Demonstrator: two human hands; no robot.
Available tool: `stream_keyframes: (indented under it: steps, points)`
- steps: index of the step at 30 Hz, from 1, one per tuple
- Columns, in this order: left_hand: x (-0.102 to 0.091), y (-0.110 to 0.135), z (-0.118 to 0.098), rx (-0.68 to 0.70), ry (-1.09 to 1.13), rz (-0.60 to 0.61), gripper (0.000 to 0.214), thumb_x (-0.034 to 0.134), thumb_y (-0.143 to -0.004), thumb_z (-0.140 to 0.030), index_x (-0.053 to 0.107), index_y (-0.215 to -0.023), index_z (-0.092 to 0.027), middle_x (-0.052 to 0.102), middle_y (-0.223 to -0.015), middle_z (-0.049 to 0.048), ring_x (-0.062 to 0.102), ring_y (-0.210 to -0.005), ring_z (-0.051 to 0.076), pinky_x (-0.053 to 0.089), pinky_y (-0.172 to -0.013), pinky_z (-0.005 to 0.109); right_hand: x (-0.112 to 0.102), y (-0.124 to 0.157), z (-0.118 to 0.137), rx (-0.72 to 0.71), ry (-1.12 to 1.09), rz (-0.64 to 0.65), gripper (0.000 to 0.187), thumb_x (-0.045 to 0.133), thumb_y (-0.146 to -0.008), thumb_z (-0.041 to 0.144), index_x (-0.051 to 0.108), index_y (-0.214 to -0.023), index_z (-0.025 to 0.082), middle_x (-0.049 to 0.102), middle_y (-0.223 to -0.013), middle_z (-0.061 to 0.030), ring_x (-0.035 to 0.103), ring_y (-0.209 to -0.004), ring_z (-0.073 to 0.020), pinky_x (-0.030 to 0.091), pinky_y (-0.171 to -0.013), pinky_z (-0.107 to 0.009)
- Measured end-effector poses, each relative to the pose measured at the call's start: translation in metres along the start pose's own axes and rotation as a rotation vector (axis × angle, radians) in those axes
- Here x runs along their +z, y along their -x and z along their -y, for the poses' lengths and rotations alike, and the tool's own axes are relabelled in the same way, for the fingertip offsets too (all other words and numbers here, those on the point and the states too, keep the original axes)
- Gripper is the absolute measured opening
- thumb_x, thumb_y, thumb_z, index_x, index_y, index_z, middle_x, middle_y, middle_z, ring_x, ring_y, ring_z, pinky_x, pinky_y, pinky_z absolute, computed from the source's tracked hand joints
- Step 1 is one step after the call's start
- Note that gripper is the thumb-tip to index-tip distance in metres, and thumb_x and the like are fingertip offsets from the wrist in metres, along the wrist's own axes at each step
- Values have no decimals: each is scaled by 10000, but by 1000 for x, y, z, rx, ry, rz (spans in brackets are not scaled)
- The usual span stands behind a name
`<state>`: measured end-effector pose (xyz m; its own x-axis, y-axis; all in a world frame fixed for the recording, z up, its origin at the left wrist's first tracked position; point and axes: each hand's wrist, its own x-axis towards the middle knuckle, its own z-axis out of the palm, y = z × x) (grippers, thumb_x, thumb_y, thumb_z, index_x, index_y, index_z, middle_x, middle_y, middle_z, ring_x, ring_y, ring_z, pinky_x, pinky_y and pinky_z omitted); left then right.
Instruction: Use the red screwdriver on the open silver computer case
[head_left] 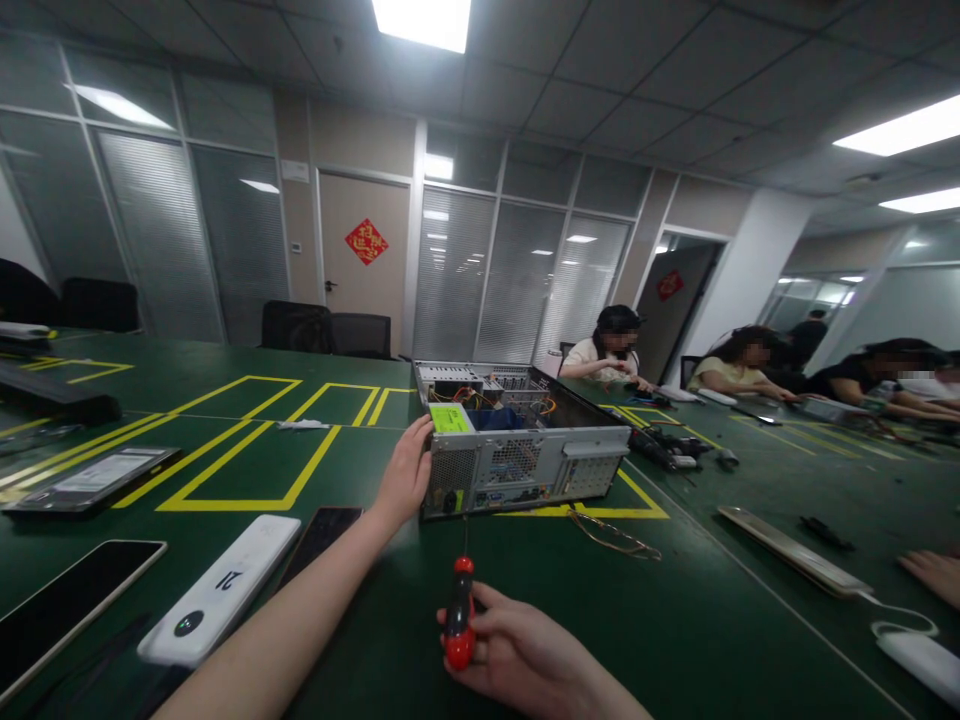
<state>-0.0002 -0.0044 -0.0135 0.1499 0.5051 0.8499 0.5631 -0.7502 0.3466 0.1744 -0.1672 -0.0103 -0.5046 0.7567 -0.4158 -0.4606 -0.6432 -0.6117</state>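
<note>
An opened computer case (525,460) sits on the green table, its back panel with vents and ports facing me. Inside it are a power supply with a bright green label (450,418) and coloured cables. My left hand (409,465) grips the case at its near left corner, the fingers along the side. Held in my right hand (517,640) is a red and black screwdriver (460,620). Its thin shaft points away from me towards the lower edge of the back panel; whether the tip touches the case I cannot tell.
On the left lie a white numbered device (221,590), a phone (67,620) and a hard drive (97,482). To the right are glasses (615,535), black cables (667,445) and a phone-like device (791,550) with a white cable. Other people sit along the far right; one person's hand (934,575) shows nearby.
</note>
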Motion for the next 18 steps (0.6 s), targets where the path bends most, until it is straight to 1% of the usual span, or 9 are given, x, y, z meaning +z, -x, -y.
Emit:
stream_keyframes:
  steps: [2, 5, 7, 9, 12, 13, 15, 16, 18]
  points:
    - [0, 0, 0, -4, 3, 1, 426, 285, -931, -259, 299, -1352, -194, 364, -1399, 117, 321, -1321, 212, 282, -1094, 462, 0, -2, -2, -32, 3, -12, 498, 665, -636, 62, 483, -1088, 167, 653, -880, -64, 631, -732, -136, 429, -789, -320]
    - [0, 0, 0, -4, 5, 2, 428, 282, -931, -263, 298, -1355, -201, 365, -1398, 114, 325, -1320, 214, 287, -1089, 468, -5, -7, -5, -71, 0, -58, 360, 725, -651, 137, 544, -962, 128, 621, -720, -12, 597, -641, -98, 425, -664, -236]
    - [0, 0, 0, -1, 7, 1, 430, 282, -931, -263, 296, -1356, -199, 363, -1398, 116, 324, -1320, 215, 287, -1090, 467, -8, -10, -6, -50, 0, -109, 271, 713, -692, 206, 563, -895, 105, 596, -659, -1, 566, -581, -81, 402, -569, -198]
    - [0, 0, -1, -4, 10, 2, 429, 285, -932, -263, 295, -1355, -194, 362, -1400, 117, 322, -1321, 212, 283, -1094, 460, -9, -12, -6, -19, -16, -166, 227, 677, -733, 257, 558, -863, 114, 601, -661, -10, 575, -579, -91, 411, -543, -194]
    - [0, 0, -1, -12, 9, 5, 427, 284, -932, -265, 300, -1352, -190, 362, -1400, 117, 319, -1322, 212, 283, -1095, 458, -7, -11, -4, 51, -36, -234, 174, 629, -770, 264, 515, -832, 147, 624, -700, -25, 602, -581, -108, 434, -512, -185]
    - [0, 0, 0, -10, 8, 6, 426, 282, -932, -266, 302, -1351, -191, 363, -1399, 118, 322, -1321, 214, 283, -1094, 461, -5, -9, -3, 76, -26, -247, 164, 619, -776, 253, 503, -837, 154, 630, -714, -27, 590, -547, -95, 412, -471, -162]
    - [1, 0, 0, -3, 7, 3, 426, 279, -933, -268, 304, -1351, -193, 366, -1397, 119, 330, -1317, 216, 284, -1091, 467, -2, -7, -1, 94, 22, -255, 167, 616, -775, 228, 487, -860, 165, 627, -709, -16, 528, -457, -52, 302, -377, -110]
    - [1, 0, 1, 0, 7, 1, 426, 278, -933, -268, 305, -1351, -193, 368, -1395, 119, 334, -1315, 216, 283, -1091, 468, -1, -5, 0, 87, 50, -253, 179, 620, -771, 223, 482, -872, 171, 619, -693, -4, 495, -425, -36, 247, -353, -97]
    - [1, 0, 1, 3, 6, -4, 425, 280, -932, -265, 307, -1350, -190, 370, -1394, 119, 335, -1314, 215, 283, -1091, 468, 0, -4, 0, 64, 89, -244, 203, 631, -764, 233, 478, -887, 178, 595, -658, 15, 470, -411, -28, 195, -344, -92]
